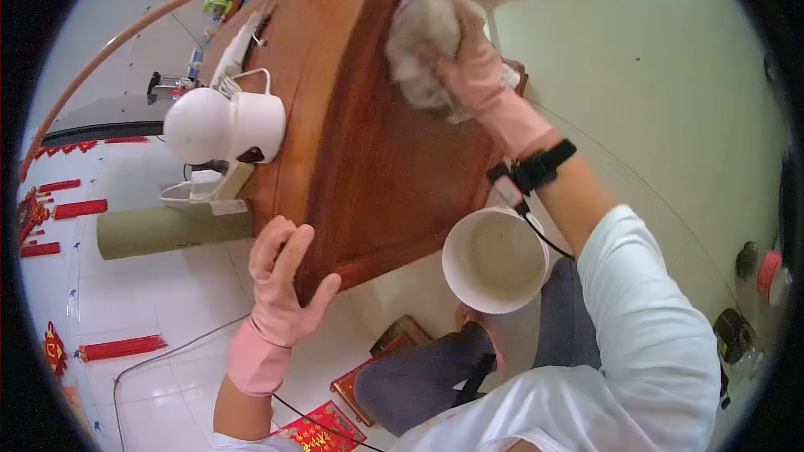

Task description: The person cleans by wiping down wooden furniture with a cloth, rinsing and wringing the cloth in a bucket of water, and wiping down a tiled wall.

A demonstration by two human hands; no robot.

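Observation:
A wooden cabinet [402, 176] with a reddish-brown side panel fills the middle of the head view. My right hand [481, 75], in a pink rubber glove, presses a wet greyish-white cloth [425, 42] against the upper part of that panel. The cloth hides part of its fingers. My left hand [285, 285], gloved in pink too, rests at the cabinet's near corner with its fingers apart and holds nothing. Below the panel, a white bucket [496, 261] with cloudy water stands on the floor.
On the cabinet top sit a white rounded device [222, 125] and a power strip [234, 54]. A green roll [176, 230] lies beside the cabinet. A pink hose [109, 50] arches at the upper left. My legs are beside the bucket, near red printed paper [322, 428].

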